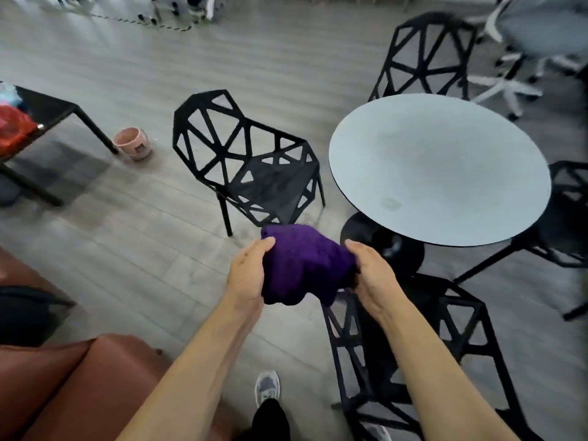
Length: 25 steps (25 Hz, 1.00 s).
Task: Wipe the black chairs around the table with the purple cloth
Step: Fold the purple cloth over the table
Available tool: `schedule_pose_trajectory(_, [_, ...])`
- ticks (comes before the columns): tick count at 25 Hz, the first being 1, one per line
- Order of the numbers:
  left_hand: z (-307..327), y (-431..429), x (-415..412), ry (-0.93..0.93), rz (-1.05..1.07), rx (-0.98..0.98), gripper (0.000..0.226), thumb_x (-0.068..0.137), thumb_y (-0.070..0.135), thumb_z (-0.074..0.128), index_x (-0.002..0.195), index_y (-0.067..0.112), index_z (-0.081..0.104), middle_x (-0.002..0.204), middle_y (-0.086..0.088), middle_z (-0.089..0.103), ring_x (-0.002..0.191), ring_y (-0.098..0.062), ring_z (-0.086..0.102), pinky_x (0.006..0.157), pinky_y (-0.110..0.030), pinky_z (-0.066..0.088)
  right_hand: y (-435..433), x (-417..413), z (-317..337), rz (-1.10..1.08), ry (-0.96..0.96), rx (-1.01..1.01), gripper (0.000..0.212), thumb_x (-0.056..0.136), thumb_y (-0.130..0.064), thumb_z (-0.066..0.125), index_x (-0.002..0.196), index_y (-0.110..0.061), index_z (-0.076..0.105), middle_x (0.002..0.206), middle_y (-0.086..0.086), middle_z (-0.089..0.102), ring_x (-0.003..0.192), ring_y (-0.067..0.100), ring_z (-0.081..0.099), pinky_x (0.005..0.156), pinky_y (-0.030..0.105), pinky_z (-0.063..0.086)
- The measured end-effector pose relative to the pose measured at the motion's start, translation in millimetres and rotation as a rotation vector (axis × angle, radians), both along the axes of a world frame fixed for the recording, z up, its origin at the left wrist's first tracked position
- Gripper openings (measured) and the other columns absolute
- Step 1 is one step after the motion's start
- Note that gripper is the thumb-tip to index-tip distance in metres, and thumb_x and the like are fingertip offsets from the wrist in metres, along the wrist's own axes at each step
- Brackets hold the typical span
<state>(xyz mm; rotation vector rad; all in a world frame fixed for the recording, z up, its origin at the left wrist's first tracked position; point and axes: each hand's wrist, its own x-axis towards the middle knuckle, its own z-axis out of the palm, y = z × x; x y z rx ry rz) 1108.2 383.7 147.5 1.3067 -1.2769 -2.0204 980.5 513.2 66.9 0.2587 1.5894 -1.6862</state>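
Observation:
The purple cloth [302, 265] is bunched up in mid-air between both hands. My left hand [249, 275] grips its left side and my right hand [374, 275] grips its right side. A black lattice chair [245, 160] stands just beyond the cloth, left of the round grey table [439, 167]. Another black chair [426, 55] stands behind the table. A third [569, 211] sits at the table's right. The nearest black chair [445, 338] is below my right forearm, partly hidden by it.
A brown sofa [79, 386] fills the lower left. A black side table [57, 113] with a red bag stands at the left, a pink bucket [133, 143] beside it. A grey office chair [537, 36] is at the top right. My shoe [268, 385] is on the wooden floor.

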Motion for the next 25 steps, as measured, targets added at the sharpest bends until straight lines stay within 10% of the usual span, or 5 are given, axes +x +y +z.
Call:
schedule_pose_trajectory(4, [8.9,-45.3,-3.4,0.031,-0.044,0.119,0.016,0.098,0.013,0.057,0.103,0.004,0.069,0.096,-0.009,0.074,0.091,-0.023,0.069,0.078,-0.035,0.054,-45.0,31.0,14.3,0.074,-0.214,-0.146,0.053,0.096,-0.063,0.050,0.130,-0.023,0.060,0.125,0.009,0.071,0.115,0.031,0.068,0.098,0.049,0.050])
schedule_pose_trajectory(8, [13.5,-76.1,-10.1,0.089,-0.142,0.122,0.020,0.101,0.011,0.052,0.090,0.009,0.069,0.081,-0.001,0.075,0.075,-0.014,0.070,0.068,-0.028,0.055,-73.5,27.8,27.6,-0.189,-0.140,-0.309,0.039,0.094,-0.025,0.066,0.133,-0.021,0.061,0.115,0.005,0.075,0.119,0.031,0.064,0.111,0.054,0.042])
schedule_pose_trajectory(13, [10.6,-96.5,-48.2,0.035,-0.292,-0.019,0.017,0.099,0.009,0.054,0.092,0.005,0.069,0.084,-0.006,0.069,0.079,-0.018,0.064,0.070,-0.031,0.050,-76.2,-17.0,37.8,-0.360,-0.039,-0.302,0.040,0.091,-0.002,0.064,0.128,-0.018,0.063,0.107,0.010,0.076,0.102,0.028,0.070,0.099,0.046,0.051])
schedule_pose_trajectory(19, [24.2,-98.4,-149.1,0.014,-0.286,0.102,0.024,0.092,0.014,0.058,0.069,0.016,0.063,0.076,-0.004,0.063,0.074,-0.022,0.058,0.066,-0.029,0.047,-97.6,-87.7,33.4,-0.122,-0.121,-0.226,0.045,0.101,-0.052,0.050,0.126,-0.019,0.067,0.121,0.005,0.073,0.114,0.023,0.068,0.105,0.046,0.049])
schedule_pose_trajectory(25, [33.3,-121.6,-240.6,0.065,-0.350,0.148,0.012,0.093,0.017,0.057,0.090,0.011,0.066,0.092,-0.010,0.071,0.088,-0.026,0.066,0.081,-0.039,0.051,-108.0,-173.9,48.5,-0.334,-0.065,-0.382,0.041,0.094,-0.023,0.067,0.135,-0.025,0.061,0.129,0.005,0.069,0.116,0.026,0.067,0.095,0.050,0.055])
